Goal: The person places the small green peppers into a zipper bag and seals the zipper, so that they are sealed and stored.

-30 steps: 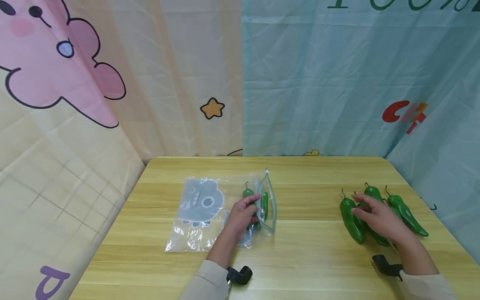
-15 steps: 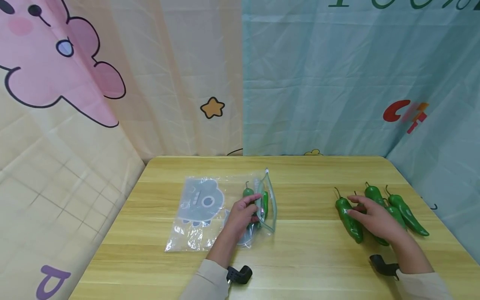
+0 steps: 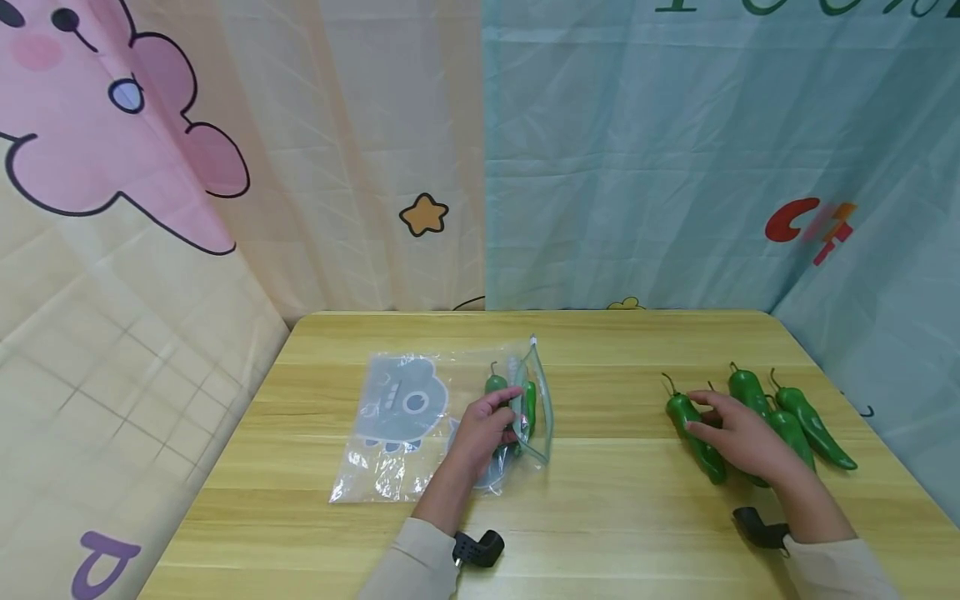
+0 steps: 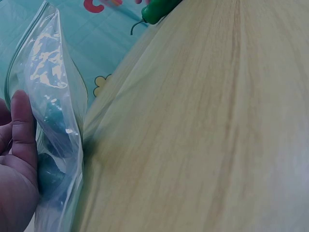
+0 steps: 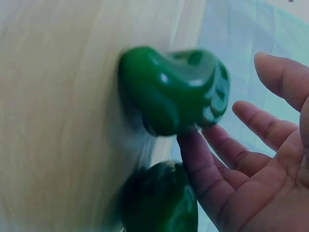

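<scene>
The right hand (image 3: 738, 433), right of centre in the head view, has its fingers loosely spread: the right wrist view shows one fingertip against the underside of a glossy green pepper while the thumb (image 5: 285, 77) stands clear of it, so nothing is gripped. That leftmost long green pepper (image 3: 703, 454) has slid a little further left over the last second, the hand drifting with it, and its stem end now leans away from the rest. This appears to single it out: it is parted from its neighbours, though not yet held.

Partly under the same hand lies a second pepper (image 3: 756, 481); three more, the upper pepper (image 3: 746, 385), the middle pepper (image 3: 791, 429) and the far-right pepper (image 3: 825, 433), sit close together at the right of the frame.

The left hand (image 3: 480, 433), near the centre, is unchanged at the mouth of the clear zip bag (image 3: 356, 475). One finger lies straight along the plastic; whether the others pinch the lip I cannot tell. The mouth gapes rightward, and at least two peppers (image 3: 495, 383) are already inside. Beneath everything is the wood-grain table (image 3: 615, 533).
</scene>
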Demonstrator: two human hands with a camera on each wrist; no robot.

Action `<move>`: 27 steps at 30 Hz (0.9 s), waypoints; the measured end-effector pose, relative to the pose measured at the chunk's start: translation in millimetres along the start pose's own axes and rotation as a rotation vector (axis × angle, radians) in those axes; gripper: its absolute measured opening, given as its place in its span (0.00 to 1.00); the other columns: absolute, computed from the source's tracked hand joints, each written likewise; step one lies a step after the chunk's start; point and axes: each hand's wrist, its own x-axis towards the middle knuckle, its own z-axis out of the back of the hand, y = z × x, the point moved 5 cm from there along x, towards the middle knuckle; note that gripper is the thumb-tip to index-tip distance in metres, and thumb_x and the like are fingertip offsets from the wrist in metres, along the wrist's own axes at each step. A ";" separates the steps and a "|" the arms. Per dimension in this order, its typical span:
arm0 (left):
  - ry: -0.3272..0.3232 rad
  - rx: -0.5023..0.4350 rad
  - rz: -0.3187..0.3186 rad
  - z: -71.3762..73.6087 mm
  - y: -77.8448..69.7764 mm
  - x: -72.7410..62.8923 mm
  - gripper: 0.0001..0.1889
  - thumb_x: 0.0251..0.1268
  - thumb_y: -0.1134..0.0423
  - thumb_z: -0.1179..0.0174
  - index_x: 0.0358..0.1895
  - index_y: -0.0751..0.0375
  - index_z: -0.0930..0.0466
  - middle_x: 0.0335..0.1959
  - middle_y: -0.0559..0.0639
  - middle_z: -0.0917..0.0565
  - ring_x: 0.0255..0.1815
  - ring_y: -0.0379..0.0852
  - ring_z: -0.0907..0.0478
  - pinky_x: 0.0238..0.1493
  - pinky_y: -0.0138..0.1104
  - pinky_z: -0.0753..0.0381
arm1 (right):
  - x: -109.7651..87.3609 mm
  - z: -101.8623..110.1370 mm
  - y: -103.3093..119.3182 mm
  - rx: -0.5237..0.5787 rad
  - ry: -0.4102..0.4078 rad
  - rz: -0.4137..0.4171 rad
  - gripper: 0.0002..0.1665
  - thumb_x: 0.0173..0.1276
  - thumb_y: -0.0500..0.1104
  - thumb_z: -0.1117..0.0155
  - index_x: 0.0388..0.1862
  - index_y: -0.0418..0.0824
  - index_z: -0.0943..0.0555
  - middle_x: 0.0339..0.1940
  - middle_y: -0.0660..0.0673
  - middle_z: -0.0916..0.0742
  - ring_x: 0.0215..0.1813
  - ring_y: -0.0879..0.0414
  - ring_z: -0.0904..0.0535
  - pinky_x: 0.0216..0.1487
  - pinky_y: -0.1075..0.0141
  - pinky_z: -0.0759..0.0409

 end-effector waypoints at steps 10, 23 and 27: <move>0.005 -0.001 -0.005 0.1 -0.7 -0.7 0.23 0.61 0.73 0.47 0.62 0.64 0.22 0.57 0.58 0.23 0.38 0.45 0.24 0.32 0.31 0.20 | 4.1 -6.7 3.2 -0.075 -0.016 0.026 0.34 0.70 0.44 0.35 0.67 0.25 0.32 0.62 0.22 0.26 0.58 0.25 0.27 0.50 0.37 0.24; -0.009 0.005 0.009 0.8 0.8 0.2 0.22 0.61 0.72 0.46 0.59 0.61 0.19 0.56 0.57 0.23 0.39 0.47 0.23 0.34 0.33 0.19 | 8.9 -7.2 5.9 -0.122 -0.036 0.046 0.32 0.66 0.42 0.31 0.62 0.25 0.28 0.57 0.24 0.22 0.51 0.31 0.22 0.47 0.41 0.22; -0.008 -0.003 0.011 0.5 1.5 0.2 0.23 0.61 0.73 0.46 0.61 0.62 0.20 0.56 0.57 0.23 0.39 0.46 0.23 0.34 0.32 0.19 | 9.5 -7.7 6.6 -0.133 -0.032 0.032 0.32 0.66 0.42 0.31 0.62 0.25 0.28 0.57 0.24 0.22 0.51 0.31 0.22 0.46 0.41 0.22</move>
